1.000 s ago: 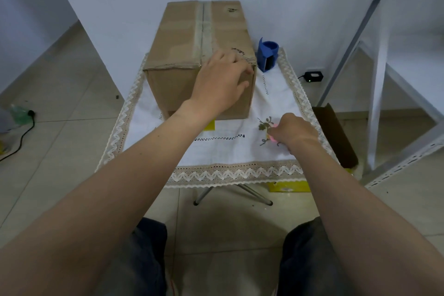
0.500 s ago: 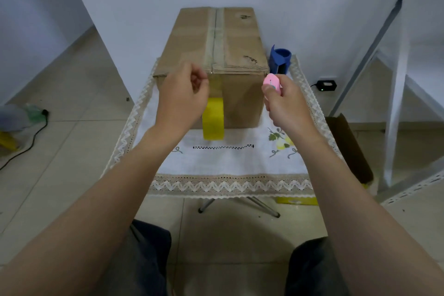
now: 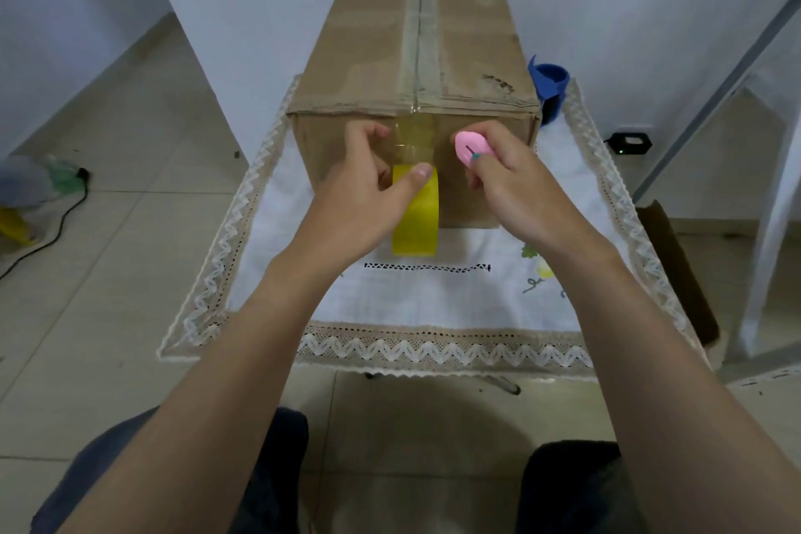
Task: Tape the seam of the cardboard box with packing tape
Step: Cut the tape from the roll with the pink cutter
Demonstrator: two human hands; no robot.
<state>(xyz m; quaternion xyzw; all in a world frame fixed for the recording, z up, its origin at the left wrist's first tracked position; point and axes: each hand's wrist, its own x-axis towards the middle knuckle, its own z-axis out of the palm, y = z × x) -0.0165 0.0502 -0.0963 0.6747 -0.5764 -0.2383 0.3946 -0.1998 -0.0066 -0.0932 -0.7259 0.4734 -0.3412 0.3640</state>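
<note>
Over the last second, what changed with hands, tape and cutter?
The left hand came off the box top and holds the yellow tape roll at its front face. The right hand lifted the pink cutter off the tablecloth to beside the tape strip. The box and blue holder stayed put.

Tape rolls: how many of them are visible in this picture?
1. The yellow tape roll is in front of the cardboard box, at its near face, gripped by the left hand. Another could be hidden behind the box.
</note>
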